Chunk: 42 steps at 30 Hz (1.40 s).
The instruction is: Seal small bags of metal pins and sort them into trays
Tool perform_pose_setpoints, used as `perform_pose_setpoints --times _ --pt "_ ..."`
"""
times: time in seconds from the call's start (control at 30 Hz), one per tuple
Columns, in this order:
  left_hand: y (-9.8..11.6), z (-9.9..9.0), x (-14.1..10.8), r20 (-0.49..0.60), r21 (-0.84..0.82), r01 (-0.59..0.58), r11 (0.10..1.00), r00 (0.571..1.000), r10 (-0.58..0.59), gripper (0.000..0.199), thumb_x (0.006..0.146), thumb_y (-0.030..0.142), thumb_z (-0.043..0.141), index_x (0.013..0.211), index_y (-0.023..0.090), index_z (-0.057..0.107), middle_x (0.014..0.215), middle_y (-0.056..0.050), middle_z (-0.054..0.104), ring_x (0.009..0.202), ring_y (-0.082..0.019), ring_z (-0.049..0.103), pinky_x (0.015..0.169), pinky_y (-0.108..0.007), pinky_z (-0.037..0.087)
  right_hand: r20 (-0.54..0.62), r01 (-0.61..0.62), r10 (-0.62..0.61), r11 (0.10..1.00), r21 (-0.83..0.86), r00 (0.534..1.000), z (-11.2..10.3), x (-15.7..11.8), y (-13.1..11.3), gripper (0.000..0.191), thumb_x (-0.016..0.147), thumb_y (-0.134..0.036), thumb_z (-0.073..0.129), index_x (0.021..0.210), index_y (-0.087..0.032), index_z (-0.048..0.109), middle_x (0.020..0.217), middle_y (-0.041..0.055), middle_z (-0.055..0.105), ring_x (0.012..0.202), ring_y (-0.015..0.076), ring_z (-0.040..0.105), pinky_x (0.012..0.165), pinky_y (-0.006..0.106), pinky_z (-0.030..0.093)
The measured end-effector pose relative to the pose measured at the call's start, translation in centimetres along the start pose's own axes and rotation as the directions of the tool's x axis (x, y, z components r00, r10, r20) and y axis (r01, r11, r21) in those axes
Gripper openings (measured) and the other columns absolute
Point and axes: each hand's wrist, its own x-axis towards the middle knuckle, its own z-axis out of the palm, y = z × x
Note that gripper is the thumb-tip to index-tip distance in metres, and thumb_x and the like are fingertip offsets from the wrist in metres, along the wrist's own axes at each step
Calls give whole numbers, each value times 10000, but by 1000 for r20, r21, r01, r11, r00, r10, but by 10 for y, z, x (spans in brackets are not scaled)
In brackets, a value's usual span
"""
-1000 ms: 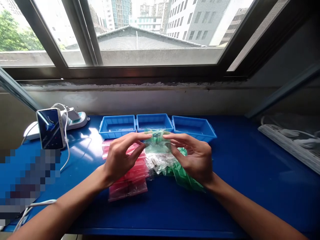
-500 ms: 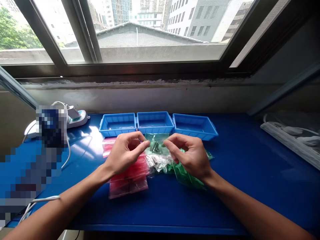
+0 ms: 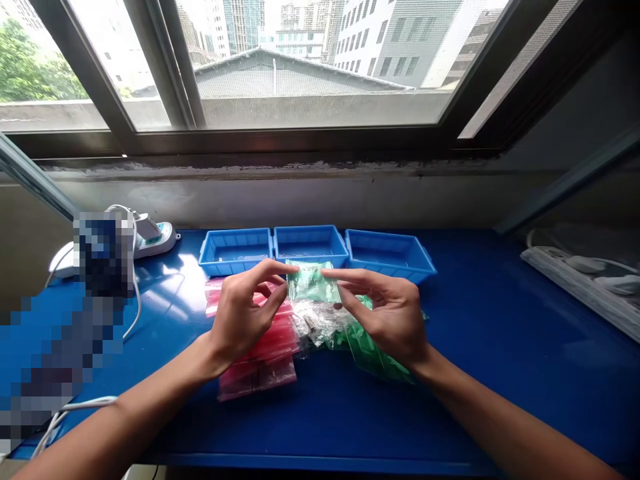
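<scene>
A small green plastic bag (image 3: 311, 283) is being kept between the left hand (image 3: 245, 313) and the right hand (image 3: 387, 317), just in front of three blue trays (image 3: 310, 245). Both hands are being held narrow, with the fingertips (image 3: 280, 267) at the bag's upper edges; whether it is being gripped firmly cannot be told. A risk is being noted: with so light a hold, the bag could be dropped onto the clear bag of small metal parts (image 3: 315, 320) beneath it. It could then be mixed up with those parts, the pink bags (image 3: 257, 353) or the green bags (image 3: 373, 353) heaped on the blue table (image 3: 500, 400). Spillage could be caused if its seal is open.
</scene>
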Motion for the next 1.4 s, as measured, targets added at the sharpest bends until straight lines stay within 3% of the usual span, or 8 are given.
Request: perform_pose_setpoints --times 0.17,0.3,0.6,0.8,1.0,1.13,1.23,1.4 --pt "-1 0 -1 -56 47 -170 984 983 173 190 958 64 669 1122 150 711 1047 -55 812 857 -131 779 694 -199 648 -29 108 -109 994 -27 994 0 -3 0 372 910 -79 717 1178 -320 809 1108 -1 831 965 224 810 756 322 675" --pt "1 0 0 -62 64 -188 980 980 192 182 954 62 669 1109 149 709 1034 -49 814 793 -111 762 698 -190 638 -45 122 -123 992 -28 991 -1 -4 1 385 900 -70 729 1169 -332 814 1100 -6 833 1008 232 800 754 318 665" --pt "3 -3 2 109 40 -3 999 994 -1 155 994 209 635 862 130 650 623 34 596 530 -85 508 499 -203 416 -4 2 -2 1000 -10 1000 -1 2 -3 89 916 -190 745 902 -202 832 676 2 759 510 125 641 472 241 504" --pt "8 -4 8 226 -51 210 976 955 -194 374 1004 317 573 668 156 547 561 46 468 517 -82 357 479 -220 262 145 -179 169 982 64 975 1 6 -7 290 917 -264 716 642 -182 678 553 -27 605 459 92 516 436 215 414" --pt "8 -4 7 215 -56 219 974 955 -202 368 1004 372 568 735 135 650 574 14 565 504 -92 411 477 -221 273 100 -201 193 977 73 976 -10 10 1 318 947 -343 670 669 -194 633 537 -39 533 440 95 439 424 231 356" --pt "8 -3 5 220 -47 155 987 965 -141 377 1018 361 533 771 122 687 618 -24 647 488 -92 444 471 -220 292 -165 -211 189 969 -129 968 -43 29 17 340 936 -400 653 660 -209 600 525 -29 527 451 121 444 455 265 344" --pt "8 -2 4 242 -34 126 991 964 -114 386 1024 345 521 745 127 675 627 -37 666 512 -104 496 483 -218 320 -308 -260 116 836 -484 944 -69 42 31 321 923 -381 628 652 -208 618 586 10 627 551 160 556 596 296 407" --pt "9 -3 4 273 -5 96 995 958 -91 383 1025 317 509 734 135 678 634 -40 679 528 -114 534 482 -219 327 -143 -264 234 645 -717 962 -91 48 53 372 942 -376 534 613 -220 607 593 48 672 564 203 598 578 323 376"
